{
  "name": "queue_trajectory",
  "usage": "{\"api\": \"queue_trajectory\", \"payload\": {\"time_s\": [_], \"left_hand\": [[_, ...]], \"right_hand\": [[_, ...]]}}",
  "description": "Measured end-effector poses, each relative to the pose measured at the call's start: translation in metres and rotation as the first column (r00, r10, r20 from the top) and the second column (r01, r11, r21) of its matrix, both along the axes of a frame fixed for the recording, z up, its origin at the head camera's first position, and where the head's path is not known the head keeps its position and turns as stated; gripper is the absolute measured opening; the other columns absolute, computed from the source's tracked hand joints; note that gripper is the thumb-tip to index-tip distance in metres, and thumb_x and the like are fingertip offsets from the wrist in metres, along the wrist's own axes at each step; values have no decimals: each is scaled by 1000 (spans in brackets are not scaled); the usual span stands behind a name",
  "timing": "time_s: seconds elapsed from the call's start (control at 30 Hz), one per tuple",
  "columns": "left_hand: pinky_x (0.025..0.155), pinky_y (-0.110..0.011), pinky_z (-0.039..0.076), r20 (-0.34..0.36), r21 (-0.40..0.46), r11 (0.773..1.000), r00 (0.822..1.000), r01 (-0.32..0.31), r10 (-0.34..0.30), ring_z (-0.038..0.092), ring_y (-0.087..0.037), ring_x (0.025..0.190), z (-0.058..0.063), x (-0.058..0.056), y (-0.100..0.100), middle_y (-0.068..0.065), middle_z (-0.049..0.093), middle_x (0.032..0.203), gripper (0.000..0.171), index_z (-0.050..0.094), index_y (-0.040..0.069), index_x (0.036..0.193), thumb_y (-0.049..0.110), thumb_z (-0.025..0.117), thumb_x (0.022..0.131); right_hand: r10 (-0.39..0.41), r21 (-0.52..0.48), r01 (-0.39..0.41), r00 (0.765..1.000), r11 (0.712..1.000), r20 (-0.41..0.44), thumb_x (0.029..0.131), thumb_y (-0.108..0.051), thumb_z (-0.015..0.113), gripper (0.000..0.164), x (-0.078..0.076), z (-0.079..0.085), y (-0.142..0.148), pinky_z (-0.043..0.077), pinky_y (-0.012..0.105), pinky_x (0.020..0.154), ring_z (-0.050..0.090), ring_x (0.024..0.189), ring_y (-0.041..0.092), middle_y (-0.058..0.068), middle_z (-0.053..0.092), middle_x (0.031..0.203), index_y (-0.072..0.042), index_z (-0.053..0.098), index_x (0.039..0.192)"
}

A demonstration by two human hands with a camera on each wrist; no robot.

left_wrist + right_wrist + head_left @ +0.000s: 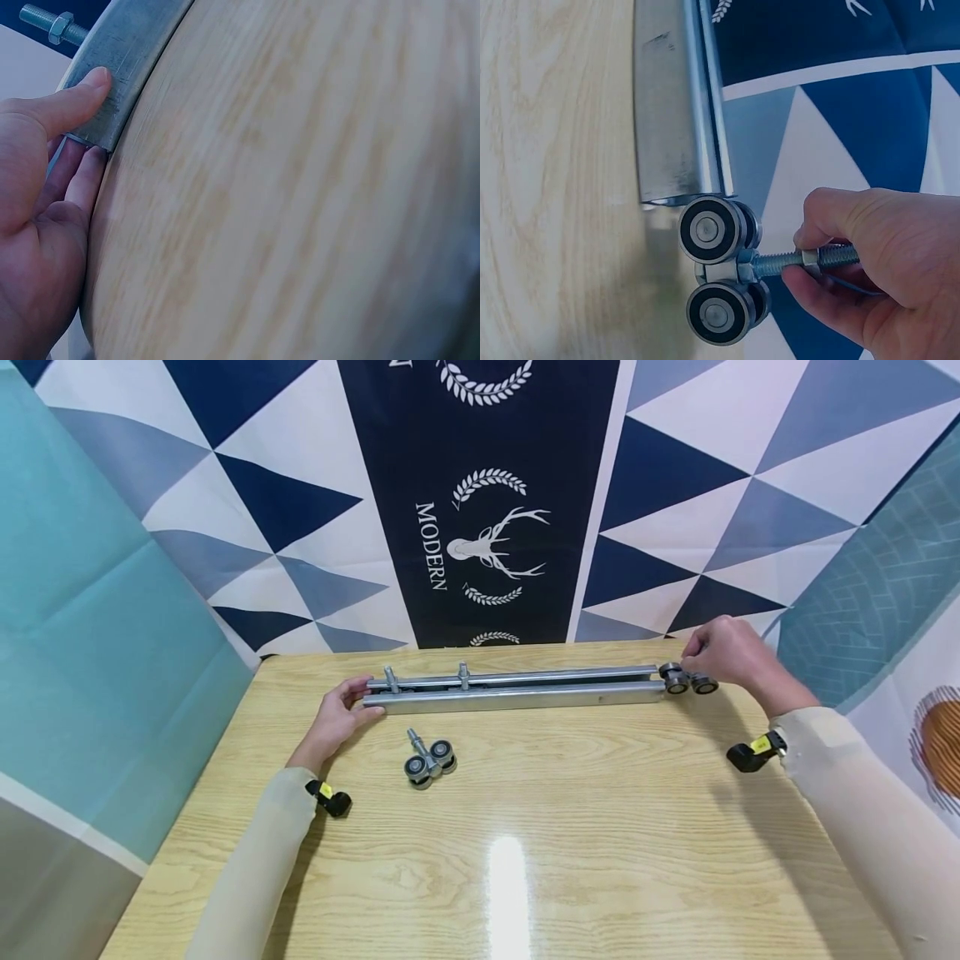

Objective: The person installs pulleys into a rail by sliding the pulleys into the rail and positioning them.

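A metal track [517, 697] with a slot along its top lies across the back of the table. My left hand [341, 714] grips its left end, thumb on the front face and fingers round the back. Two threaded bolts [464, 675] stand up out of the slot near that end. My right hand [877, 262] pinches the threaded bolt of a roller trolley [720, 266], bolt upward, with its wheels right at the track's right end. Another roller trolley [431, 762] lies on its side on the table, in front of the track.
The wood-grain table [585, 827] has a patterned cloth wall [300, 510] close behind the track. Teal panels [97, 610] rise on the left side. A white and orange cloth [930, 718] hangs at the right.
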State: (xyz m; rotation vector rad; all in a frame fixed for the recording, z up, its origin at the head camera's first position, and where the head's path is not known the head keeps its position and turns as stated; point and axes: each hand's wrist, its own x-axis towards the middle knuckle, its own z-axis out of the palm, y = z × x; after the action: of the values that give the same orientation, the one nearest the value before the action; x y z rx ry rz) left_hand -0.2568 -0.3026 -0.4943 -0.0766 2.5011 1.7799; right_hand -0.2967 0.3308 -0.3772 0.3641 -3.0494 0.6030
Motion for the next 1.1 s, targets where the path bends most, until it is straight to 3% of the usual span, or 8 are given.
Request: {"api": "queue_trajectory", "payload": {"time_s": [0.17, 0.4, 0.53, 0.67, 0.9, 0.97, 1.1], "left_hand": [[101, -3, 46, 0, -1, 1000, 1000, 2, -2, 52, -35, 154, 1, 1, 1, -25, 51, 168, 73, 46, 2, 169, 1, 78, 104], [101, -2, 47, -7, 14, 1000, 1000, 4, -4, 52, -31, 152, 0, -1, 3, -25, 52, 167, 72, 46, 2, 168, 1, 79, 104], [99, -1, 47, -12, 19, 1000, 1000, 2, -1, 52, -33, 153, 1, -1, 2, -26, 52, 168, 72, 46, 0, 168, 0, 79, 104], [97, 0, 47, -6, 29, 1000, 1000, 3, -3, 50, -37, 156, 1, 0, 2, -28, 51, 168, 72, 45, -2, 168, -1, 78, 104], [98, 1, 46, 0, 31, 1000, 1000, 1, -1, 48, -38, 158, 2, 3, 1, -27, 49, 170, 73, 44, -1, 169, -1, 78, 104], [97, 0, 47, -1, 32, 999, 1000, 3, -3, 49, -37, 157, 3, 3, 2, -26, 49, 170, 73, 44, -1, 169, 0, 78, 104], [97, -1, 48, -2, 25, 1000, 1000, 0, 0, 50, -35, 155, 3, 2, 3, -26, 50, 169, 73, 45, 0, 169, 1, 79, 104]], "right_hand": [[18, 21, -17, 999, 1000, -34, 90, -4, 79, 13, -4, -12, -2, 48, 36, 72, 62, 72, 21, 6, 78, 76, -3, 81, 78], [18, 42, -15, 998, 999, -63, 88, -7, 82, 12, -6, -22, -3, 48, 39, 75, 62, 74, 21, 0, 75, 72, -6, 81, 76], [19, 32, -17, 998, 999, -53, 90, -7, 82, 11, -7, -22, -3, 50, 39, 74, 65, 74, 20, 6, 79, 76, -5, 83, 79], [-2, -2, 2, 1000, 1000, 1, 95, -9, 81, 11, -4, -19, -4, 50, 36, 70, 68, 78, 23, 17, 84, 90, 1, 85, 93], [-45, -102, 49, 998, 994, 36, 102, -19, 81, 34, 4, -13, -1, 53, 32, 70, 74, 101, 41, 30, 81, 115, 8, 79, 122], [-60, -128, 61, 998, 990, 14, 102, -21, 81, 37, 5, -15, 1, 53, 30, 70, 74, 97, 32, 31, 80, 118, 8, 78, 125], [-115, -224, 106, 993, 969, -25, 104, -25, 81, 39, 9, -24, 6, 53, 22, 67, 65, 86, 0, 30, 79, 121, 7, 78, 128]]}}
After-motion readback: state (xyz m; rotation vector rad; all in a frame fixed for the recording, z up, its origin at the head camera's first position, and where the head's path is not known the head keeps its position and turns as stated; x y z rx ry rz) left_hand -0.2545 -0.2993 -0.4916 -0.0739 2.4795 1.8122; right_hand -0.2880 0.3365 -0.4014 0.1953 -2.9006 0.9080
